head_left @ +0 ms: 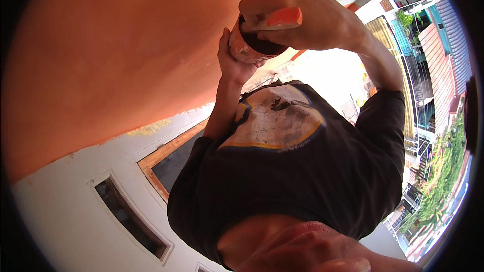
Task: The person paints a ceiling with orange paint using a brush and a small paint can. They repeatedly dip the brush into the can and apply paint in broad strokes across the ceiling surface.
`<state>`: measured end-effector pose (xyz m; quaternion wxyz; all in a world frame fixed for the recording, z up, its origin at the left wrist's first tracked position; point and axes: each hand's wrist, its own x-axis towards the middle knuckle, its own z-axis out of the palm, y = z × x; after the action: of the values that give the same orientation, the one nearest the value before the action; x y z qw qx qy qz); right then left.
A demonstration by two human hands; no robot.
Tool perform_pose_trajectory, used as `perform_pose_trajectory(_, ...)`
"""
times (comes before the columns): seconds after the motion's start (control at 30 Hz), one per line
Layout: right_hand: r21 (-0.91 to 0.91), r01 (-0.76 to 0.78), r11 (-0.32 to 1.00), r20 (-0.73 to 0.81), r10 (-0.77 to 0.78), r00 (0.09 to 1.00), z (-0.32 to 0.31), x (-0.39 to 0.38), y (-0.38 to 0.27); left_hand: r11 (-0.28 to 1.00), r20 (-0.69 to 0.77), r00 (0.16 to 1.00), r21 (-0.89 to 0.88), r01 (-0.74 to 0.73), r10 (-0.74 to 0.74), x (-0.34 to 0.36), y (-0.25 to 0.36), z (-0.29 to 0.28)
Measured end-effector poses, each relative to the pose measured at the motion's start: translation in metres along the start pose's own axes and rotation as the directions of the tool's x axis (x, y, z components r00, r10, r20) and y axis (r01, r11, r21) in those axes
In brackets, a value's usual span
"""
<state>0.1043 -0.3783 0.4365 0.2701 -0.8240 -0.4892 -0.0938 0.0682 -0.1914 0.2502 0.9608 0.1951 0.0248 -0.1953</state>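
Observation:
My left hand [236, 66] holds a paint-smeared can [244, 50] from its side, with the fingers wrapped round it. The can is tilted so that its dark inside shows. Over the mouth of the can, my right hand [312, 15] grips a paintbrush [285, 18] by its handle, which is smeared with orange-red paint. The brush's bristle end is hidden by my fingers and the can, so I cannot see how much paint is on it.
Beside me on the left rises a wall with orange paint [106, 65] over a white part [65, 201]. That wall has a wood-framed opening [151, 171] and a narrow window [131, 216]. To the right are a yellowish slatted panel [385, 45], roofs [437, 58] and green plants [438, 191].

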Motion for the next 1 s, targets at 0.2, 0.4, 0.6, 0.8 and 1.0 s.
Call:
perform_pose_trajectory(0.2,0.052,-0.025,0.998,0.033,0.023,0.999,0.010,-0.003,0.001,1.000,0.060,0.998,-0.002,0.022,-0.022,0.000,0.001,-0.001)
perform_pose_trajectory(0.4,0.106,0.092,0.990,0.032,-0.096,0.995,-0.005,0.000,0.005,0.998,0.107,0.992,0.003,0.064,-0.064,0.003,-0.001,-0.013)
perform_pose_trajectory(0.6,0.216,0.254,0.943,-0.106,-0.236,0.966,-0.026,-0.003,0.015,0.993,0.269,0.956,0.048,0.107,-0.116,0.008,0.002,-0.021)
perform_pose_trajectory(0.8,-0.061,0.424,0.903,-0.129,-0.429,0.894,-0.026,-0.007,0.016,0.991,0.290,0.948,0.035,0.126,-0.131,0.008,0.000,-0.007)
perform_pose_trajectory(1.0,-0.117,0.231,0.966,-0.193,-0.250,0.949,-0.024,-0.021,0.004,0.990,0.308,0.941,0.051,0.130,-0.140,0.009,0.005,0.008)
